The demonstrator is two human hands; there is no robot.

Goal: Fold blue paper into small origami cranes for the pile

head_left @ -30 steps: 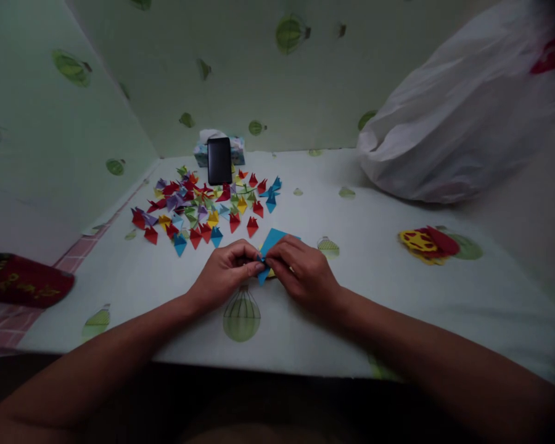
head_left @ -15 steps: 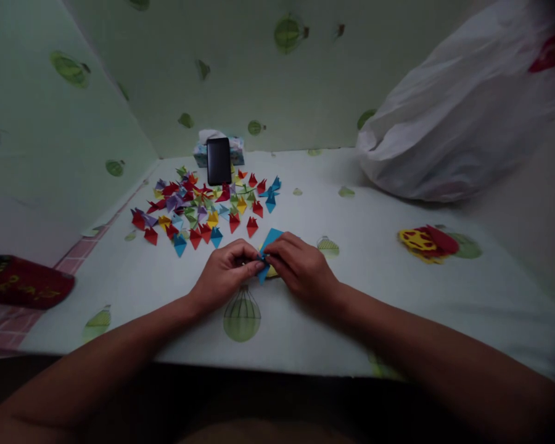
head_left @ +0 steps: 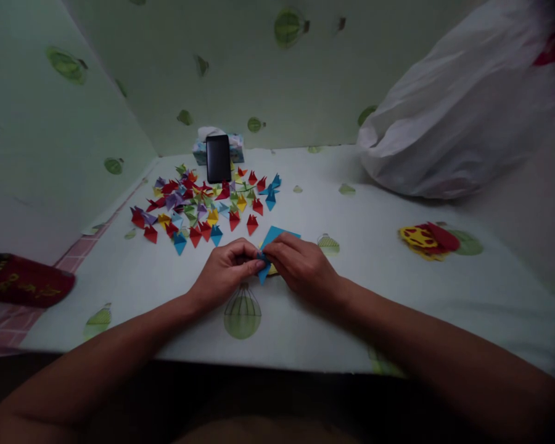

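My left hand [head_left: 226, 272] and my right hand [head_left: 300, 266] meet at the middle of the table, fingertips pinched together on a small folded blue paper piece [head_left: 262, 271]. Under my right hand lies a flat blue paper sheet [head_left: 277, 235], with a bit of yellow paper showing beneath. Just beyond the hands spreads a cluster of several small folded paper pieces [head_left: 203, 206] in red, blue, yellow, purple and green.
A black phone [head_left: 218, 158] leans against a tissue box [head_left: 238, 148] at the back. A big white plastic bag [head_left: 462, 117] fills the right rear. Red and yellow paper [head_left: 428, 240] lies at right. A dark red pouch [head_left: 25, 287] sits at the left edge.
Both hands stay in place, fingers shifting slightly on the blue piece. The flat blue sheet shows a little more beyond my right hand.
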